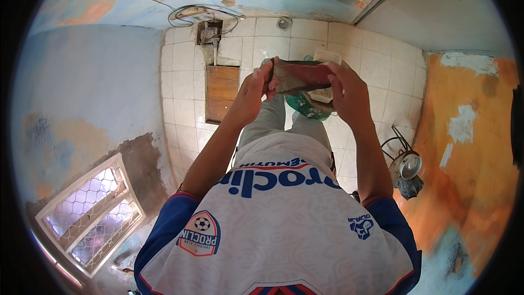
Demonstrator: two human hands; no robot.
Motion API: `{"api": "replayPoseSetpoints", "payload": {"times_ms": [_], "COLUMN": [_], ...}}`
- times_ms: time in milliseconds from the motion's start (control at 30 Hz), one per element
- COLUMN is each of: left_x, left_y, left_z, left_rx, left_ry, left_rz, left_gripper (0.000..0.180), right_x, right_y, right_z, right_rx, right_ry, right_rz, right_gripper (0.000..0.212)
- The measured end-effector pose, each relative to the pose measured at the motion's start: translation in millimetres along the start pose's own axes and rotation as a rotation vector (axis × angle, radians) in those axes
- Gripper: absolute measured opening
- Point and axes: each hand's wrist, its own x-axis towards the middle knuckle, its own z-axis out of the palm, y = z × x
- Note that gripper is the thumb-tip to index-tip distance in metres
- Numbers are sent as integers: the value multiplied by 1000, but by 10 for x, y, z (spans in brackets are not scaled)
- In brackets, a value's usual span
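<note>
Out in front of my body, both hands hold a bent sheet of sandpaper (297, 78) stretched between them. One part of it looks grey-brown, the other dark red. My left hand (255, 92) grips its left edge, with the fingers behind and around the end. My right hand (349, 90) is closed on its right end, thumb toward the near side. Below and behind the sheet, a green bucket or bag with light spots (307, 108) shows in part. A pale plastic container (327, 56) lies beside it, partly hidden by the sheet and my right hand.
A wooden panel (221, 94) is set among white tiles, below a wall opening with a pipe (215, 52) and a looped cable (188, 16). To the right stand a metal round object (409, 165) and a black plastic bag (410, 187). A barred window (93, 213) is at the lower left.
</note>
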Motion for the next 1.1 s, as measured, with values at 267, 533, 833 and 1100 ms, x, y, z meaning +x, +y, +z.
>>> {"api": "replayPoseSetpoints", "payload": {"times_ms": [267, 533, 833, 1100], "left_x": [-74, -96, -133, -217], "left_y": [13, 176, 253, 160], "left_z": [11, -20, -52, -65], "left_rx": [26, 102, 125, 107], "left_ry": [-54, -19, -25, -42], "left_rz": [15, -65, -33, -62], "left_gripper": [89, 126, 128, 130], "right_x": [101, 13, -25, -106], "right_y": [-2, 44, -137, 32], "right_z": [711, 885, 995, 977], "right_rx": [-300, -153, 93, -53], "right_ry": [-105, 50, -205, -59], "right_rz": [-22, -66, 202, 29], "right_gripper": [39, 39, 37, 44]}}
